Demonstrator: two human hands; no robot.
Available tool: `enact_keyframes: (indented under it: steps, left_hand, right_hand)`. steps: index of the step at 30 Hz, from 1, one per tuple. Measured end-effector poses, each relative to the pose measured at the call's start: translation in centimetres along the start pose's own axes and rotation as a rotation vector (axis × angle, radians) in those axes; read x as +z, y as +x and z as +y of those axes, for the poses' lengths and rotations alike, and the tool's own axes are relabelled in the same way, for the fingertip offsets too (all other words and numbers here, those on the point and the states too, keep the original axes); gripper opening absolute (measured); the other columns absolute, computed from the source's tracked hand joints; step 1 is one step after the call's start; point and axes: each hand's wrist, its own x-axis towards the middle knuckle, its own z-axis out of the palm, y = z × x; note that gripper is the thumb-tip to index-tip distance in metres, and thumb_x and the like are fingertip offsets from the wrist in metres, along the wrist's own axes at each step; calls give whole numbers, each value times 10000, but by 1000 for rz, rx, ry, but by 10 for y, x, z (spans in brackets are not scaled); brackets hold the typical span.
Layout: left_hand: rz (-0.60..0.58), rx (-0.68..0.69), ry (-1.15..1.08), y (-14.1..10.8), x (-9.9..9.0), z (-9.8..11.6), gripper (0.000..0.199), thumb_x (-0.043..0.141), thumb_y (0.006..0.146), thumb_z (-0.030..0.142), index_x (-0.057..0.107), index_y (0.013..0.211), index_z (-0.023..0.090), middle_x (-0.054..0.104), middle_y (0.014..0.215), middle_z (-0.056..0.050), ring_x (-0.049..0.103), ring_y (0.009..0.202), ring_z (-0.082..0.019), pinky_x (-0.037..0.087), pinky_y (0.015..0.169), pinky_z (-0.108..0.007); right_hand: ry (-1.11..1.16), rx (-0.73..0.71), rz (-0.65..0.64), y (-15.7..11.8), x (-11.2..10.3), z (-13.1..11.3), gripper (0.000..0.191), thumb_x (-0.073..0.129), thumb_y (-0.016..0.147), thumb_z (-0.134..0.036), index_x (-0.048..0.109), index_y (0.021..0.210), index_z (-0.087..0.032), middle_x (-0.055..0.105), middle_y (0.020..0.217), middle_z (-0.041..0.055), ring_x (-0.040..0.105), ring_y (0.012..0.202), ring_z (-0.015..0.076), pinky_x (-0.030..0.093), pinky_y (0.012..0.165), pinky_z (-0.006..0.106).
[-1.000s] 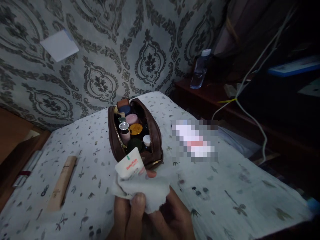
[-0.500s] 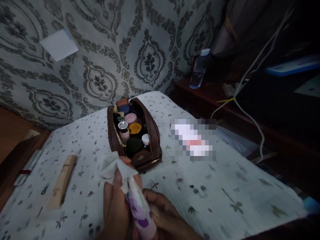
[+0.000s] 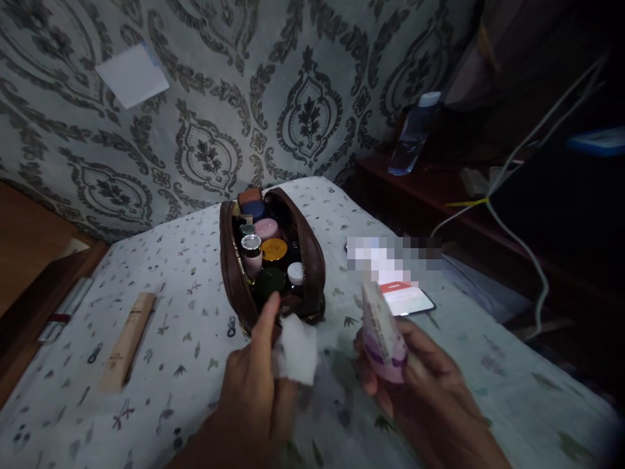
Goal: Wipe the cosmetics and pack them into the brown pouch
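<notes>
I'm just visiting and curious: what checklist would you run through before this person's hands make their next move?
1. Both hands free: not ok; the left hand and right hand each hold something.
2. White tissue gripped: ok, in the left hand.
3. Purple-and-white tube gripped: ok, in the right hand.
4. Brown bag open: ok, unzipped, with containers showing inside.
5. Tube clear of the phone: cannot tell; they overlap in this view, so the gap doesn't show.
6. Beige tube away from both hands: ok, lying on the patterned sheet left of the bag.
</notes>
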Motion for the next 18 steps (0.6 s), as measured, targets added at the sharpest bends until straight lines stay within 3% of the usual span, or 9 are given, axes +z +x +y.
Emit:
enact_keyframes:
  steps: [3, 6, 8, 12, 15, 18]
  left_hand:
    - [-100, 15, 86, 5, -12, -3, 664, 457, 857, 137, 309, 1502, 190, 756, 1002, -96, 726, 775, -228, 572, 596, -307]
    - [-140, 109, 129, 0, -11, -12, 600, 446, 822, 105, 400, 1414, 195, 719, 1145, -111, 714, 951, -240, 589, 739, -328]
    - [-121, 177, 168, -7, -7, -18, 602, 447, 813, 95, 395, 1407, 187, 680, 1230, -128, 684, 1050, -241, 580, 798, -324]
    - [-70, 240, 199, -14, -2, -26, 547, 434, 840, 90, 403, 1380, 173, 696, 1163, -127, 681, 1023, -214, 572, 729, -274]
    - [-59, 281, 231, -11, -3, -29, 530, 431, 846, 109, 408, 1373, 162, 702, 1142, -122, 685, 1003, -206, 570, 685, -259]
    - [-64, 315, 256, -10, -3, -32, 545, 438, 847, 133, 389, 1390, 150, 693, 1182, -126, 673, 1063, -210, 579, 728, -270]
  right_hand:
    - [-362, -196, 96, 8, -6, -27, 179, 679, 876, -349, 701, 1047, -304, 695, 687, 40, 639, 571, 164, 532, 521, 261]
    - [-755, -558, 145, 21, -4, -52, 260, 740, 816, -309, 720, 1072, -350, 724, 912, 39, 686, 748, 204, 562, 582, 297]
    - [-938, -726, 79, 30, -1, -65, 252, 733, 821, -323, 717, 1070, -355, 713, 1023, 35, 685, 886, 234, 583, 692, 348]
    - [-1120, -817, -178, 46, 9, -81, 247, 685, 874, -359, 670, 1120, -345, 720, 1039, 7, 678, 949, 217, 572, 778, 337]
    - [-1229, -816, -296, 55, 18, -89, 234, 664, 890, -379, 633, 1119, -335, 717, 962, -19, 685, 793, 175, 559, 626, 280]
    - [-1317, -823, -434, 65, 29, -93, 91, 626, 916, -348, 624, 1002, -317, 694, 831, -54, 629, 612, 118, 516, 523, 232]
